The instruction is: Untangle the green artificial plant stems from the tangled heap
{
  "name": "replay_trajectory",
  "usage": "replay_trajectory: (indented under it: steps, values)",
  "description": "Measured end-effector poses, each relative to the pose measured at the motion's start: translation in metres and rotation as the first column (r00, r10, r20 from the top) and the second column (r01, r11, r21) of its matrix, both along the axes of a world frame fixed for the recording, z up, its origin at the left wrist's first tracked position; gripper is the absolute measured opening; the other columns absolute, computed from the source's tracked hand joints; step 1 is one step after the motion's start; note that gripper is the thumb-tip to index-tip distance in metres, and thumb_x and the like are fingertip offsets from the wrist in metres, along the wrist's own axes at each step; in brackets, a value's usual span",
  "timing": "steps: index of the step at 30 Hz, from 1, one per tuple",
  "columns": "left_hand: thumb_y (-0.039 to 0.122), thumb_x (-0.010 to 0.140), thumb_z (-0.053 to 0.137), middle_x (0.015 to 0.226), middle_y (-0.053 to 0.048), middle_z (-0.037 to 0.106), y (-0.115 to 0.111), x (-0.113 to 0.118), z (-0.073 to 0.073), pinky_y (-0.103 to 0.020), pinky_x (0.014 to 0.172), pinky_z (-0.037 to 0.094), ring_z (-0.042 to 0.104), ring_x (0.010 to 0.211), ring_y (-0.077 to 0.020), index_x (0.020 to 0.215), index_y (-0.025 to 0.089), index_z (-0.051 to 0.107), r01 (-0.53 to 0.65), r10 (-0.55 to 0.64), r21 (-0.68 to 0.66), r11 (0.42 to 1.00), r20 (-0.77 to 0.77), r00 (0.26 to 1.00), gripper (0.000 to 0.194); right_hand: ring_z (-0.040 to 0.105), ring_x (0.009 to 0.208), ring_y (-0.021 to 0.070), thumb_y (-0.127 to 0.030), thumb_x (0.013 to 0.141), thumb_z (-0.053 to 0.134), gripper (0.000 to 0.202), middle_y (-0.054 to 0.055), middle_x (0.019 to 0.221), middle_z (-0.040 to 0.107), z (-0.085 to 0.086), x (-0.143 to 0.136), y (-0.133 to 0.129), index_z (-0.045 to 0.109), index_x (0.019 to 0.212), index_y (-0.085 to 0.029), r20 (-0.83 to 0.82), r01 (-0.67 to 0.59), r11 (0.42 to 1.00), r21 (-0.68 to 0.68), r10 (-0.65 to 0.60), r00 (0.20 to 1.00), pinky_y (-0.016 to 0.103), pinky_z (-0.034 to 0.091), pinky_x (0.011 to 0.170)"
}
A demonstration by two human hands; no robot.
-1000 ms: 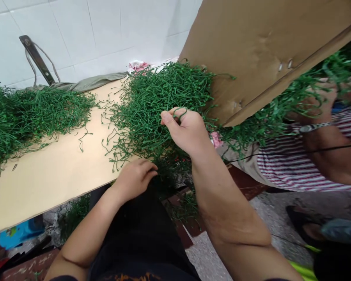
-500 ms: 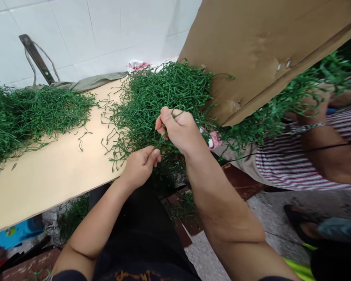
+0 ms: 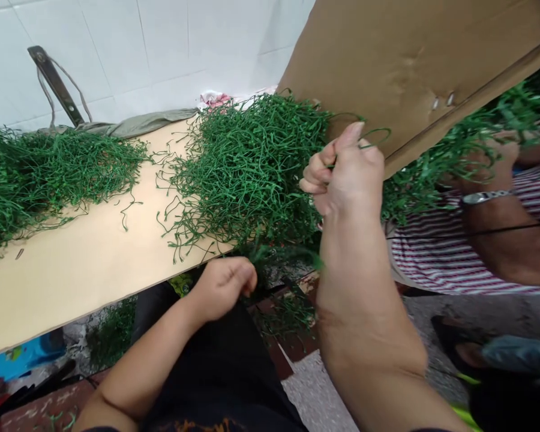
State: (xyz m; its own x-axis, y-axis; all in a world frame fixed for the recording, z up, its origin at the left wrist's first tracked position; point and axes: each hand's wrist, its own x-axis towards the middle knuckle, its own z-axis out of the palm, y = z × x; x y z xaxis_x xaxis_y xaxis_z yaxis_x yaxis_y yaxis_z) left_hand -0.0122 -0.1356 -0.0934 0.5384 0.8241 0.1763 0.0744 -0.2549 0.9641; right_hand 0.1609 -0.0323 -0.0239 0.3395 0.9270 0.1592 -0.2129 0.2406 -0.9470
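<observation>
My right hand (image 3: pixel 344 165) is closed on a thin, curly green stem (image 3: pixel 380 131), which loops out past the thumb in front of the brown cardboard. It is raised at the right side of a dense heap of green stems (image 3: pixel 256 162) with small bud-like tips. My left hand (image 3: pixel 227 282) is closed just below the front edge of the cardboard sheet (image 3: pixel 94 264). Whatever its fingers hold, if anything, is hidden. A green strand (image 3: pixel 292 253) hangs blurred between my two hands.
Another heap of green stems (image 3: pixel 63 174) lies at the left. An upright cardboard panel (image 3: pixel 364 72) separates me from a co-worker's arm (image 3: pixel 490 198) among more green stems. Below are a blue plastic item (image 3: pixel 31 357) and stems on a brown surface (image 3: pixel 292 312). White tiles (image 3: pixel 162 48) stand behind.
My right hand has moved right and slightly up, away from the front of the heap. My left hand has dropped a little, off the stems. A blurred green strand shows between them.
</observation>
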Motion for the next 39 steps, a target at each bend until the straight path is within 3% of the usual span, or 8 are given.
replay_trajectory:
  steps: [4,10,14,18,22,30,34,39]
  values:
    - [0.053,0.084,0.035,0.052,0.002,0.043,0.016,-0.008,0.007,-0.022,0.053,0.034,0.042,0.050,-0.0073,0.059,0.015,0.045,-0.119,0.144,-0.137,0.983,0.189,0.971,0.046,0.015,0.034,0.0031,-0.066,0.071,0.048,0.053,-0.007,0.037,0.021,0.000,-0.004,-0.013,0.032,0.049,-0.020,0.036,-0.183,0.983,0.030,0.182,0.983,0.021,0.007,0.036]
    - [0.053,0.084,0.035,0.052,0.002,0.044,0.021,-0.014,0.010,-0.022,0.055,0.035,0.043,0.052,-0.0075,0.059,0.015,0.045,-0.183,0.200,-0.118,0.976,0.144,0.969,0.047,0.022,0.037,0.0016,-0.056,0.061,0.066,0.045,-0.007,0.045,0.030,-0.013,-0.012,-0.025,0.045,0.055,-0.017,0.123,-0.426,0.905,-0.011,0.424,0.897,0.018,0.013,0.036]
    - [0.051,0.086,0.033,0.053,0.001,0.045,0.023,-0.016,0.010,-0.022,0.057,0.035,0.042,0.053,-0.0075,0.059,0.015,0.046,-0.177,0.182,-0.072,0.982,0.072,0.981,0.047,0.033,0.043,0.0039,-0.049,0.065,0.066,0.036,-0.005,0.050,0.039,-0.023,-0.013,-0.030,0.061,0.074,-0.015,0.294,-0.490,0.864,-0.112,0.500,0.814,0.020,0.022,0.039]
    - [0.048,0.087,0.033,0.055,0.001,0.046,0.025,-0.018,0.014,-0.022,0.057,0.036,0.044,0.054,-0.0076,0.062,0.014,0.048,-0.114,0.117,-0.081,0.990,0.038,0.992,0.045,0.030,0.046,0.0038,-0.045,0.070,0.063,0.040,-0.006,0.055,0.038,-0.024,-0.018,-0.032,0.062,0.096,-0.016,0.359,-0.526,0.842,-0.121,0.531,0.767,0.020,0.023,0.041]
    - [0.043,0.087,0.035,0.059,0.001,0.049,0.026,-0.020,0.015,-0.021,0.059,0.037,0.047,0.058,-0.0073,0.066,0.013,0.051,-0.101,0.102,-0.067,0.993,0.009,0.995,0.040,0.036,0.048,0.0047,-0.046,0.066,0.066,0.035,-0.002,0.058,0.047,-0.024,-0.025,-0.031,0.063,0.077,-0.013,0.428,-0.572,0.800,-0.180,0.588,0.687,0.021,0.027,0.044]
    - [0.041,0.085,0.042,0.067,0.000,0.052,0.033,-0.017,0.007,-0.020,0.060,0.040,0.047,0.061,-0.0076,0.084,0.014,0.054,-0.321,0.325,-0.062,0.945,0.081,0.942,0.030,0.035,0.046,0.0048,-0.050,0.064,0.065,0.038,-0.004,0.052,0.039,-0.037,-0.034,-0.030,0.050,0.058,-0.015,0.312,-0.509,0.854,-0.108,0.515,0.799,0.021,0.025,0.042]
    - [0.034,0.082,0.050,0.090,-0.004,0.058,0.037,-0.014,0.006,-0.023,0.073,0.043,0.053,0.081,-0.0115,0.097,0.016,0.055,-0.464,0.463,0.128,0.876,0.043,0.885,0.024,0.035,0.045,0.0042,-0.052,0.063,0.065,0.041,-0.004,0.051,0.041,-0.041,-0.040,-0.034,0.049,0.059,-0.015,0.271,-0.529,0.835,-0.152,0.550,0.790,0.021,0.024,0.042]
    - [0.031,0.082,0.048,0.075,-0.002,0.059,0.037,-0.015,0.012,-0.022,0.069,0.042,0.053,0.071,-0.0106,0.083,0.015,0.058,-0.460,0.469,0.174,0.871,-0.011,0.883,0.019,0.034,0.045,0.0036,-0.052,0.062,0.066,0.041,-0.005,0.053,0.041,-0.046,-0.045,-0.035,0.047,0.063,-0.016,0.231,-0.506,0.849,-0.154,0.529,0.817,0.020,0.023,0.042]
